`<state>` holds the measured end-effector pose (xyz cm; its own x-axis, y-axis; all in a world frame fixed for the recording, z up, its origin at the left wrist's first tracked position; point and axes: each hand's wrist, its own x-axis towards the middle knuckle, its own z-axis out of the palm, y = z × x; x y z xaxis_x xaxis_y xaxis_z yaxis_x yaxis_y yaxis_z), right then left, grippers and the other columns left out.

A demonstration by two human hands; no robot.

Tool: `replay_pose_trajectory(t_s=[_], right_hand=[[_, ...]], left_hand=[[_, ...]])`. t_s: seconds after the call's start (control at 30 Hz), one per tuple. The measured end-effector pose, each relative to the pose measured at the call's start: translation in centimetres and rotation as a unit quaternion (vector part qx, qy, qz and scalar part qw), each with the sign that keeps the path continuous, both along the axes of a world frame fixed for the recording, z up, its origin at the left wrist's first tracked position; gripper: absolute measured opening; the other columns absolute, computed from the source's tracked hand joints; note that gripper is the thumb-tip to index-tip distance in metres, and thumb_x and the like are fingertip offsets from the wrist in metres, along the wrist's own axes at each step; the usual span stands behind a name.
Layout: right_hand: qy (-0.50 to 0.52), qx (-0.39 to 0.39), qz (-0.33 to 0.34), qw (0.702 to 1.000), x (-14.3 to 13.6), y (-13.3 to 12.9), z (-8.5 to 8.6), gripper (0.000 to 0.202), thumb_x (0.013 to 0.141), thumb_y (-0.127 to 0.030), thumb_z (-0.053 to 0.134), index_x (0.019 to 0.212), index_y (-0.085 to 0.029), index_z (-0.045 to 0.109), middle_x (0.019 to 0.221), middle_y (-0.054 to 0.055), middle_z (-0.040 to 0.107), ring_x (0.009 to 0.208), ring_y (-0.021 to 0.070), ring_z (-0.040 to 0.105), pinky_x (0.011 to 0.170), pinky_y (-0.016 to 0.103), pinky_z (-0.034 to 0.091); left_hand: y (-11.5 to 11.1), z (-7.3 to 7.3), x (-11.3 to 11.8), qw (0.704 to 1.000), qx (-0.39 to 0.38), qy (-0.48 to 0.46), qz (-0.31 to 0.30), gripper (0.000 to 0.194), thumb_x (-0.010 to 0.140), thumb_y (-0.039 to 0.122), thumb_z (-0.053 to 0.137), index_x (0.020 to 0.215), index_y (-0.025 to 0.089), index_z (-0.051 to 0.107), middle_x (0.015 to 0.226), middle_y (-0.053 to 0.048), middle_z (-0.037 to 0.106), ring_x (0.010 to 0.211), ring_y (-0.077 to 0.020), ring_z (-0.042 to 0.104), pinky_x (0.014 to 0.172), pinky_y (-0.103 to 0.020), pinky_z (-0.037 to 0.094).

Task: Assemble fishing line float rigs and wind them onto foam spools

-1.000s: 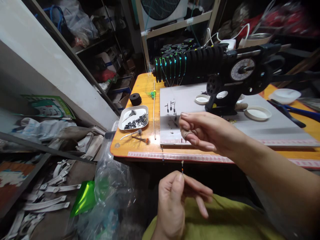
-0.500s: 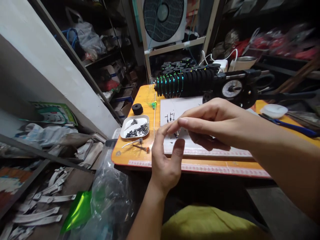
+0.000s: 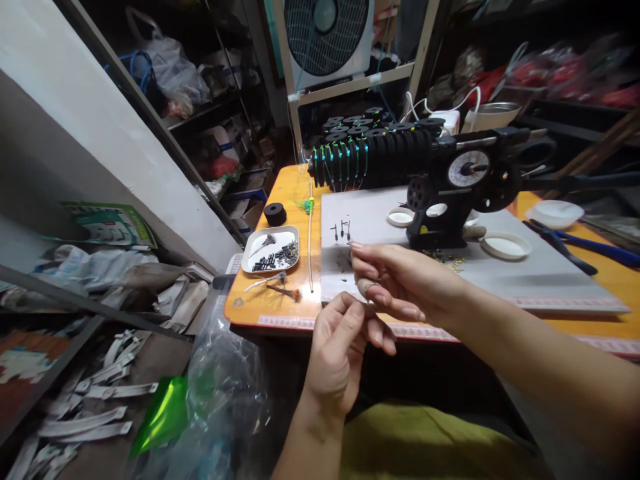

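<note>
My left hand is held low over the table's front edge, thumb pressed against the forefinger in a pinch. Just above it, my right hand is also closed, thumb to forefinger, its other fingers curled near the left fingertips. Anything between the fingers of either hand is too small to make out. Behind the hands lies a white board with several small black pieces with thin stems. A black winding device with a dial stands on the board, carrying a row of black spools wound with green-blue line.
On the left, a white tray holds small black and metal parts, near a black foam roll and wire bundles. White round lids and blue-handled pliers are at right. A fan stands behind.
Both hands have come lower and nearer to me, the right one moving down from above the board. More of the board and winding device shows now. The camera view has shifted slightly.
</note>
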<state>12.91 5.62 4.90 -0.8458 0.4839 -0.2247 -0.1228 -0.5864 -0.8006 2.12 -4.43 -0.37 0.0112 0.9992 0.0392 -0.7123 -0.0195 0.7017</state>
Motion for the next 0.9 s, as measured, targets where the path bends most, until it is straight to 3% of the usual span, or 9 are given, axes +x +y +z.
replay_pose_trajectory(t_s=[0.17,0.47,0.73,0.9], right_hand=[[-0.007,0.009,-0.013,1.0,-0.1,0.0,-0.2,0.041,0.097,-0.045,0.051,0.067,-0.018,0.045,0.048,-0.003,0.056,0.023,0.0024,0.035,0.024,0.01,0.019],[-0.018,0.019,-0.018,0.999,0.1,0.2,-0.2,0.04,0.098,-0.044,0.05,0.068,-0.018,0.047,0.049,-0.003,0.057,0.023,0.0019,0.034,0.024,0.01,0.02],[-0.026,0.042,-0.018,0.999,0.2,0.3,-0.3,0.039,0.095,-0.046,0.054,0.07,-0.018,0.047,0.05,-0.004,0.056,0.024,0.0015,0.032,0.025,0.01,0.02],[-0.041,0.109,-0.014,0.993,0.7,0.4,-0.7,0.034,0.097,-0.047,0.053,0.089,-0.015,0.061,0.052,-0.001,0.061,0.027,0.0042,0.04,0.027,0.012,0.024]], left_hand=[[-0.9,-0.3,0.0,0.999,-0.022,-0.038,-0.006,0.026,0.093,0.029,0.067,0.076,0.015,0.053,0.055,0.005,0.057,0.046,-0.0073,0.057,0.063,-0.023,0.049],[-2.4,-2.3,1.3,0.996,-0.054,-0.07,-0.007,0.029,0.094,0.033,0.066,0.076,0.012,0.057,0.053,0.003,0.059,0.04,-0.0057,0.055,0.056,-0.022,0.051],[-3.0,-2.5,1.9,0.991,-0.052,-0.118,-0.023,0.024,0.094,0.03,0.066,0.078,0.013,0.059,0.056,0.005,0.056,0.035,-0.003,0.046,0.052,-0.022,0.051],[-3.1,-2.6,1.4,0.993,-0.081,-0.078,0.02,0.024,0.092,0.034,0.069,0.08,0.015,0.06,0.051,0.008,0.047,0.036,-0.0016,0.029,0.039,-0.014,0.039]])
